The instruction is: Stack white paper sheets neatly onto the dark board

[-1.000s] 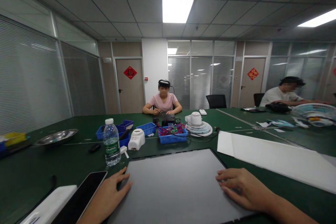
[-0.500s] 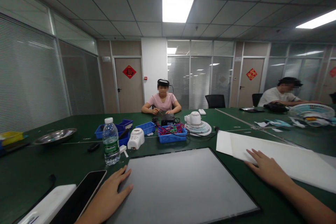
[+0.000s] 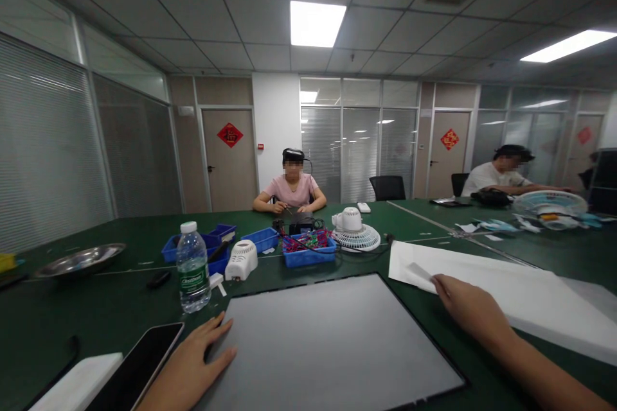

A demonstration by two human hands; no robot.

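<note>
A flat grey panel with a thin black edge (image 3: pixel 332 340) lies on the green table right in front of me. My left hand (image 3: pixel 197 356) rests on its left edge, fingers spread. To the right of the panel, my right hand (image 3: pixel 475 311) pinches the lifted near edge of a thin white sheet (image 3: pixel 530 292), and a corner of it curls up at the fingertips. The sheet looks layered; how many layers is unclear. Beside my left forearm lies a dark-screened phone (image 3: pixel 137 366), with a white slab-like object (image 3: pixel 80 379) left of it.
A water bottle (image 3: pixel 193 279) stands beyond my left hand. Behind the panel are a white fan housing (image 3: pixel 241 260), a blue tray of wires (image 3: pixel 308 257) and a small fan (image 3: pixel 354 231). A metal dish (image 3: pixel 81 261) sits left. Two people (image 3: pixel 292 189) (image 3: pixel 494 176) sit across the table.
My right hand's fingers have gone from lying spread on the white sheet to pinching its edge, which is now lifted. My left hand stays on the panel. The view has shifted slightly right.
</note>
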